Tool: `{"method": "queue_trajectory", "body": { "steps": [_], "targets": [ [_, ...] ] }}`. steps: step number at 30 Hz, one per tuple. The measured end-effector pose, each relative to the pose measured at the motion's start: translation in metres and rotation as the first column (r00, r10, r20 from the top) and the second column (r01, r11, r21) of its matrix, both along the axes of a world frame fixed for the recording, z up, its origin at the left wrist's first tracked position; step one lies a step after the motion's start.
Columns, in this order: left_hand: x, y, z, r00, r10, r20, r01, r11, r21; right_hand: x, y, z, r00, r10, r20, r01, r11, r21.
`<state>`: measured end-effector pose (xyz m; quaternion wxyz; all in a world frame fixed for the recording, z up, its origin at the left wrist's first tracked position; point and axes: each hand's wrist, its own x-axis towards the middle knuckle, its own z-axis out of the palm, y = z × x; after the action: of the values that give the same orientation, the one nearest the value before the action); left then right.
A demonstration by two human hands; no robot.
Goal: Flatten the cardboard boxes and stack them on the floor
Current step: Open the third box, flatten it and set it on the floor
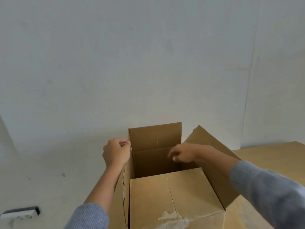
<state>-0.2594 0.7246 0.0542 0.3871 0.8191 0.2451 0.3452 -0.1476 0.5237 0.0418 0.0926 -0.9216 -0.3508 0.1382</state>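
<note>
While your left hand (pixel 116 152) pinches the open cardboard box (pixel 173 192) at its left flap edge, fingers closed, your right hand (pixel 183 155) hovers inside. Its grip is loose, fingers curled on nothing.

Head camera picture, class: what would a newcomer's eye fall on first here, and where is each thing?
An open cardboard box fills the lower middle, its flaps up and its inside dark and seemingly empty. The left hand pinches the box's left edge near the far corner, while the right hand hangs loosely curled over the opening. Behind is a bare pale wall, and another cardboard surface lies at right.
</note>
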Motion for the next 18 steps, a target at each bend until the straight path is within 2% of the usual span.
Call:
{"method": "queue_trajectory", "body": {
  "steps": [3, 6, 9, 10, 13, 18],
  "targets": [
    [-0.001, -0.002, 0.001, 1.000, 0.001, 0.011, -0.001, 0.999, -0.046, -0.025, -0.011, 0.008, 0.978, 0.133, -0.161, -0.141, 0.989, -0.042],
    [-0.005, -0.007, 0.004, 0.999, -0.031, 0.016, 0.033, 0.994, -0.102, -0.037, -0.017, 0.010, 0.980, 0.190, -0.060, -0.190, 0.982, 0.002],
    [-0.018, -0.008, 0.007, 0.997, -0.082, 0.006, 0.081, 0.969, -0.234, -0.045, -0.020, 0.012, 0.973, 0.212, 0.095, -0.219, 0.973, 0.071],
    [-0.022, -0.006, 0.007, 0.991, -0.128, 0.035, 0.133, 0.938, -0.321, -0.047, -0.022, 0.013, 0.966, 0.211, 0.146, -0.225, 0.971, 0.082],
    [-0.042, -0.002, 0.003, 0.926, -0.324, 0.192, 0.373, 0.725, -0.578, -0.051, -0.027, 0.023, 0.947, 0.162, 0.277, -0.211, 0.965, 0.154],
    [-0.068, -0.011, 0.001, 0.851, -0.453, 0.265, 0.515, 0.623, -0.589, -0.057, -0.025, 0.057, 0.903, 0.045, 0.427, -0.198, 0.926, 0.321]
  ]
}}
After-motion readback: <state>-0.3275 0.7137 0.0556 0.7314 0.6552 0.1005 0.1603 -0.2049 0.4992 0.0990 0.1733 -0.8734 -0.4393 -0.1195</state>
